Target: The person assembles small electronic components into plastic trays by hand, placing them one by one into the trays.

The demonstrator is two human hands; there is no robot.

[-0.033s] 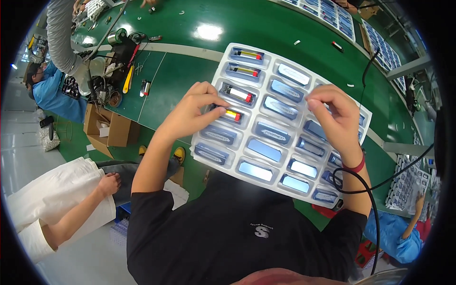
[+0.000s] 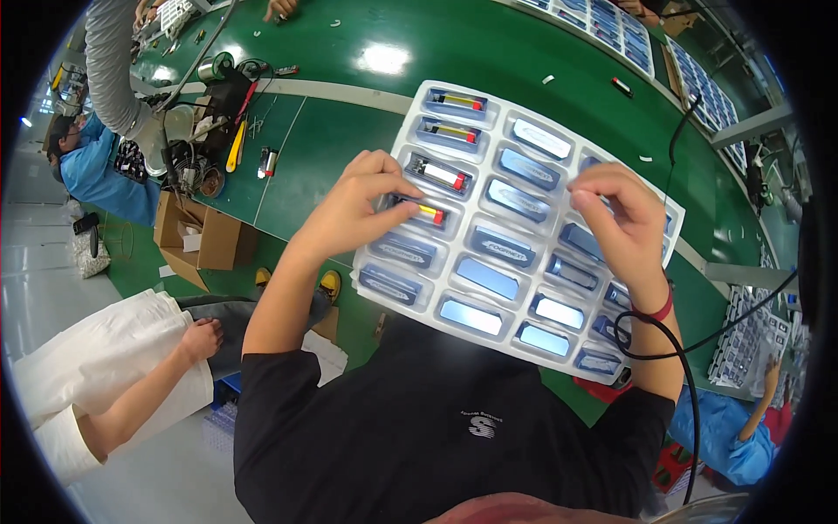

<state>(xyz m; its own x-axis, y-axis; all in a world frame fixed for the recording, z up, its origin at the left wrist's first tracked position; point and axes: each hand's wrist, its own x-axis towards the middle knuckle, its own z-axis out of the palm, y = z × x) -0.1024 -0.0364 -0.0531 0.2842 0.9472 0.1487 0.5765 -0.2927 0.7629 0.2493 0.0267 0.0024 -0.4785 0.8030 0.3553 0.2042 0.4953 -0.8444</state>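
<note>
A white plastic tray of blue casings lies tilted in front of me, its near edge by my black shirt. In its left column, several casings hold small battery assemblies with red ends, such as one white assembly. The thumb and forefinger of my left hand close on the left end of a yellow-and-red battery assembly in the fourth casing down. Above the tray's right part, my right hand is closed, thumb against forefinger. Whatever those fingertips hold is too small to make out. Blue casings fill the other columns.
A black cable loops past my right wrist. On the green bench at left are a yellow-handled tool and a loose battery assembly. A cardboard box stands below. A person in white is close at left.
The tray has shifted very slightly to the right. My right hand has moved a little right and down, while my left hand stays at the same casing. Another person's hand shows more at the top.
</note>
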